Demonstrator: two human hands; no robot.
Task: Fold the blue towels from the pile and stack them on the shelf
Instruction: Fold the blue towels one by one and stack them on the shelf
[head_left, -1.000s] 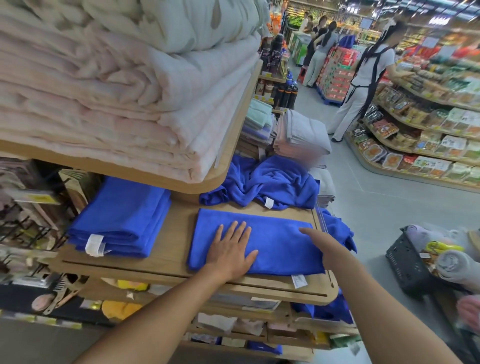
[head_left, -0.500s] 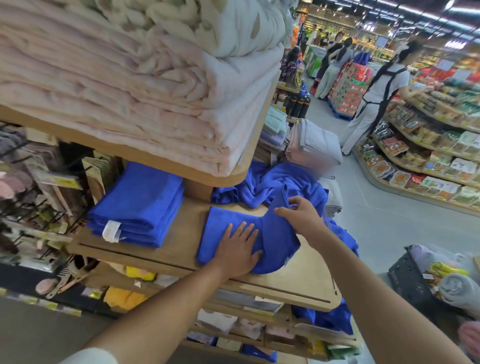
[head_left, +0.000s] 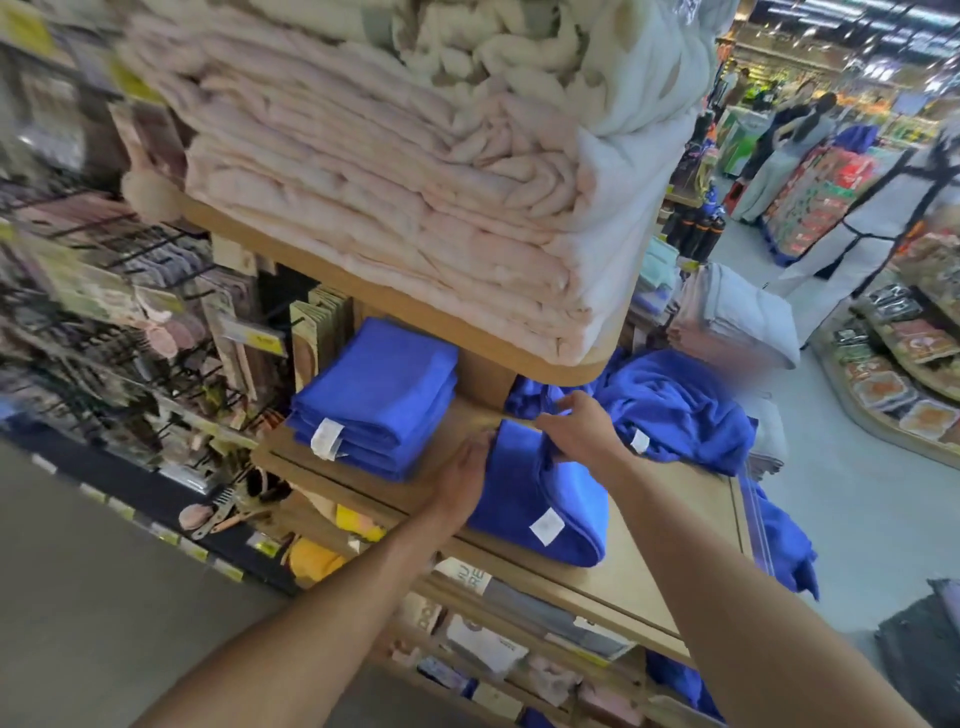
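**Inspector:** Item under hand?

**Recorder:** One blue towel (head_left: 540, 493), doubled over on the shelf (head_left: 670, 525). It lies under the right hand (head_left: 582, 431) and against the palm of the left hand (head_left: 465, 467).

**Inspector:** State of the hands.

**Recorder:** The left has straight fingers, laid flat along the towel's near-left edge and holding nothing. The right lies over the far end of the fold. Whether it pinches cloth or only presses, I cannot tell.

**Inspector:** Handling assessment.

**Recorder:** Judged light, soft and limp, with no stiffness of its own. The layers bulge at the rounded side below the right wrist, where the tag (head_left: 546, 526) shows. It is likely to sag or spring open if lifted by one corner. I recommend both hands under or clamping the opposite folded edges, with the layers pinched together. Not fragile; the plush nap should give fair grip.

**Inspector:** Destination and supply?

**Recorder:** The stack (head_left: 374, 400) is just left of the left hand. The loose pile (head_left: 675, 410) is right of the right hand, beyond it.

**Inspector:** Change against the prior record?

**Recorder:** A second ago the towel lay spread wide, with both palms flat on top. Half a second ago the right hand was carrying the right half across. That half is now down and the bundle is narrower. The left hand has shifted from the top face to the left edge.
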